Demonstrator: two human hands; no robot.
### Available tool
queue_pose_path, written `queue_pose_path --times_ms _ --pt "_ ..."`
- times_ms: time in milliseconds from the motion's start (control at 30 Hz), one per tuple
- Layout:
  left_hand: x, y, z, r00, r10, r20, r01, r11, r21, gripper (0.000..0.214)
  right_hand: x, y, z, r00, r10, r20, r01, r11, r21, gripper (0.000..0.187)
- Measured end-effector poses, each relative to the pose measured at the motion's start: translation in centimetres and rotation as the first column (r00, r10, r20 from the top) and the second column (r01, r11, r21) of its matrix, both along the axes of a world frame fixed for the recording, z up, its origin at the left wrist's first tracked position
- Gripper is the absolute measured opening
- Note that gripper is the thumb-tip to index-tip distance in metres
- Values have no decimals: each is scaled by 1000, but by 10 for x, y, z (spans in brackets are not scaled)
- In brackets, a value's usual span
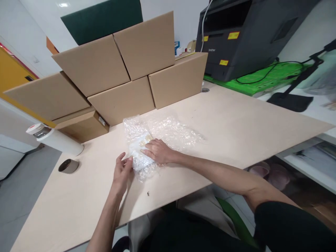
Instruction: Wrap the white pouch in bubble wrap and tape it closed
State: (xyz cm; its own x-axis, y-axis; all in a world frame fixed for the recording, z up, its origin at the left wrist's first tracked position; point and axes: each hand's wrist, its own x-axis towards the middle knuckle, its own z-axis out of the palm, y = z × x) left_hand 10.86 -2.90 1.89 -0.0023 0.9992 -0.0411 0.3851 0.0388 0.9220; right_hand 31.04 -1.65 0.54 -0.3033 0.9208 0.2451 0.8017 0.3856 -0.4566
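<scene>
Under the flat, unclenched fingers of the right hand (158, 151) lies folded bubble wrap (173, 133); the left hand (121, 173) pinches its edge. Let go, it could spring open.

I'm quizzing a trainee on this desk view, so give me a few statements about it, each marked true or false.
1. The right hand lies flat on the bubble wrap. True.
2. The left hand holds scissors. False: it touches the wrap's near edge and holds no tool.
3. Cardboard boxes are stacked behind the wrap. True.
4. The printer sits on a red mat. False: the mat is green.
</scene>
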Motion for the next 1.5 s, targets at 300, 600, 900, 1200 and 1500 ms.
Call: queue_pose_path --times_ms 300,600,900,1200,1500 --pt "83 -5 35 948 -289 136 227 909 351 49 52 -7 15 674 -162 -721 -90 950 -298 44" --pt "180 12 -9 703 -461 -542 656 715 243 45 151 -27 -12 568 -450 -689 368 888 -277 20" --pt "179 13 -24 563 -431 -706 748 629 212 46 162 22 4 790 -560 -249 492 822 -289 38" --pt "147 1 -22 639 -469 -609 753 543 372 49 113 21 24 371 -566 -737 -47 781 -623 37" --pt "66 10 46 805 -554 -215 594 751 288 71 100 -60 47 274 -232 -933 -438 834 -336 47"
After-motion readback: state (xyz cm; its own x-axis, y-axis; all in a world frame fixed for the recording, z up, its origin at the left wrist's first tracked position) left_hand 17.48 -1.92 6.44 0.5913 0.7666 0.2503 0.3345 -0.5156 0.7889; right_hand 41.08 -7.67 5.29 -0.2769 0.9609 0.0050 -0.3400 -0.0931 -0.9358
